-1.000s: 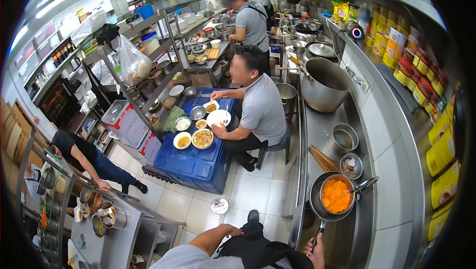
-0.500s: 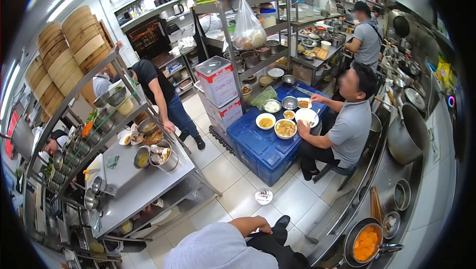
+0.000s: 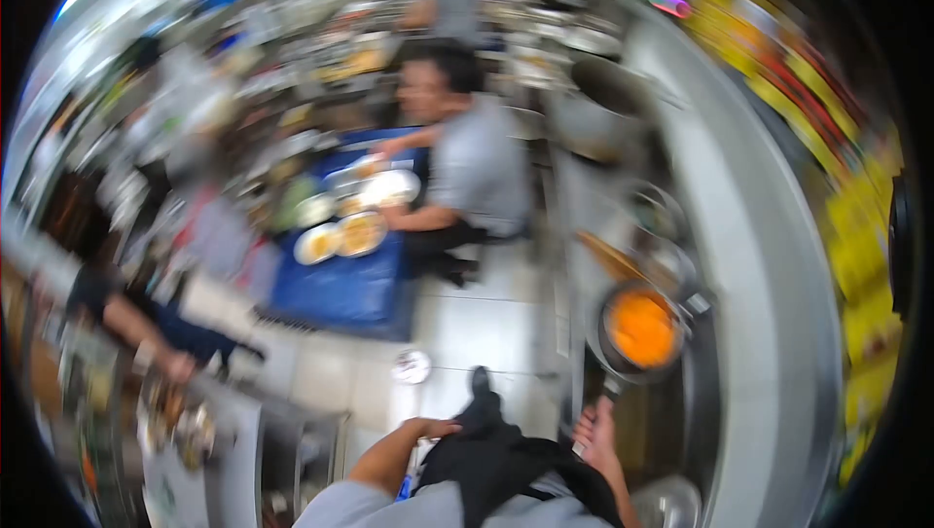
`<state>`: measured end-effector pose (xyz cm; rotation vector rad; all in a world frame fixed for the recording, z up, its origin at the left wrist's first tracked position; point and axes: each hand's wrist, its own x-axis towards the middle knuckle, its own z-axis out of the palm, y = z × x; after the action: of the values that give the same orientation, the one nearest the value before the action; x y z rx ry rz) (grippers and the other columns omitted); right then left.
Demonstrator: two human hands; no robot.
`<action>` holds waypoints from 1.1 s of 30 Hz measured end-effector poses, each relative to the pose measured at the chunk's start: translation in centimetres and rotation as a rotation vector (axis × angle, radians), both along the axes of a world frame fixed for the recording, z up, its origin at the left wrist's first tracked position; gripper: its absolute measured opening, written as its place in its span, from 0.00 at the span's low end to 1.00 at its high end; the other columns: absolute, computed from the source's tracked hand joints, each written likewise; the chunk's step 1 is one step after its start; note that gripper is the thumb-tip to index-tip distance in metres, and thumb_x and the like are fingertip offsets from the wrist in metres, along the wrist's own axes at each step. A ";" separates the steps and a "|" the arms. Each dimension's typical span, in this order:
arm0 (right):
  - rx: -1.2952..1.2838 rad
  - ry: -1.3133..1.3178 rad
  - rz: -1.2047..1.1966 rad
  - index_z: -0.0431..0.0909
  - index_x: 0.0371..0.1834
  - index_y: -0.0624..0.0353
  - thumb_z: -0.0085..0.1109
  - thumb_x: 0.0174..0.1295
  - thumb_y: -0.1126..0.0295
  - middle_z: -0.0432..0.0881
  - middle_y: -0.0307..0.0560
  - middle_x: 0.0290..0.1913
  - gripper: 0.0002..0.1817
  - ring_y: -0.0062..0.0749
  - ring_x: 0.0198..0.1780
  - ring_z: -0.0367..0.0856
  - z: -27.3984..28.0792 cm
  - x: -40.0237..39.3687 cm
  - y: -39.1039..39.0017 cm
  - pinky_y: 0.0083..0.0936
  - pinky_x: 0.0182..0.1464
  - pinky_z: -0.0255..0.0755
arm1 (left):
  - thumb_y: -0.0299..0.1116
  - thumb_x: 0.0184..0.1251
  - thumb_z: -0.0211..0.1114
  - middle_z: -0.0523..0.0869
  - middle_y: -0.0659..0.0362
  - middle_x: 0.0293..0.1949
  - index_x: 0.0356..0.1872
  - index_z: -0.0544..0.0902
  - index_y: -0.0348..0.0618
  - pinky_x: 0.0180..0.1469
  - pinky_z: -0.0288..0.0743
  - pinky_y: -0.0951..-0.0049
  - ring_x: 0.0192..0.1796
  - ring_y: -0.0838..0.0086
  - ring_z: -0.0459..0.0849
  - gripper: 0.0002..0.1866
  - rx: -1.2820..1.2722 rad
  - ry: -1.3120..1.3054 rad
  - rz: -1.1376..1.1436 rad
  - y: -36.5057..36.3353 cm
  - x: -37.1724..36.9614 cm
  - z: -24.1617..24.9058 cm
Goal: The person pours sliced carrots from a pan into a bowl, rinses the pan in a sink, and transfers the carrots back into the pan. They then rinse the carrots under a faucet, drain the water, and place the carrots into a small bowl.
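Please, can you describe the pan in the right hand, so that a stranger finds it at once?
Start at the long metal counter on the right. At its near end, the right hand holds the pan by its handle. Bright orange food sets it apart from the big grey pot farther up.

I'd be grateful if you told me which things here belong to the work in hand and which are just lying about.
In use:
- dark pan, its handle in the right hand
- orange food in it

Apparently just lying about:
- large metal pot
- brown sticks beside the pan, blurred
- yellow containers
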<state>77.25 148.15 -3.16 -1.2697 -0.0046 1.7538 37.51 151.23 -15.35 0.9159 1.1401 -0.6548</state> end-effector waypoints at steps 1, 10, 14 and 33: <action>-0.005 0.013 -0.057 0.61 0.24 0.45 0.53 0.64 0.32 0.57 0.29 0.17 0.30 0.17 0.13 0.50 0.3 -0.9 0.0 0.19 0.14 0.48 | 0.72 0.66 0.46 0.67 0.63 0.74 0.78 0.53 0.75 0.55 0.70 0.34 0.68 0.54 0.74 0.40 0.002 0.026 -0.009 -0.5 -0.5 -3.5; -0.036 0.087 -0.243 0.65 0.33 0.50 0.49 0.70 0.37 0.67 0.38 0.19 0.26 0.25 0.12 0.62 -1.2 -3.4 1.1 0.25 0.13 0.59 | 0.67 0.72 0.50 0.65 0.67 0.74 0.78 0.53 0.70 0.59 0.73 0.43 0.67 0.62 0.74 0.38 0.007 0.075 -0.152 2.4 1.4 -0.5; -0.026 0.080 -0.271 0.65 0.32 0.51 0.49 0.70 0.38 0.68 0.39 0.20 0.26 0.26 0.15 0.65 -0.2 -4.7 1.9 0.28 0.15 0.63 | 0.65 0.72 0.50 0.72 0.64 0.69 0.77 0.58 0.69 0.55 0.77 0.47 0.64 0.62 0.77 0.36 0.077 0.111 -0.290 3.7 1.9 -1.3; 0.068 0.306 -0.101 0.73 0.38 0.55 0.59 0.68 0.53 0.82 0.51 0.35 0.16 0.47 0.38 0.84 -2.3 -7.1 5.8 0.49 0.51 0.79 | 0.62 0.72 0.50 0.74 0.62 0.67 0.75 0.63 0.67 0.51 0.80 0.49 0.63 0.62 0.76 0.33 0.160 0.067 -0.221 1.5 -1.8 -2.7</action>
<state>70.11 153.99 -5.45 -0.9269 0.1712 1.8276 35.68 152.72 -18.04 1.1753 1.1737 -0.7860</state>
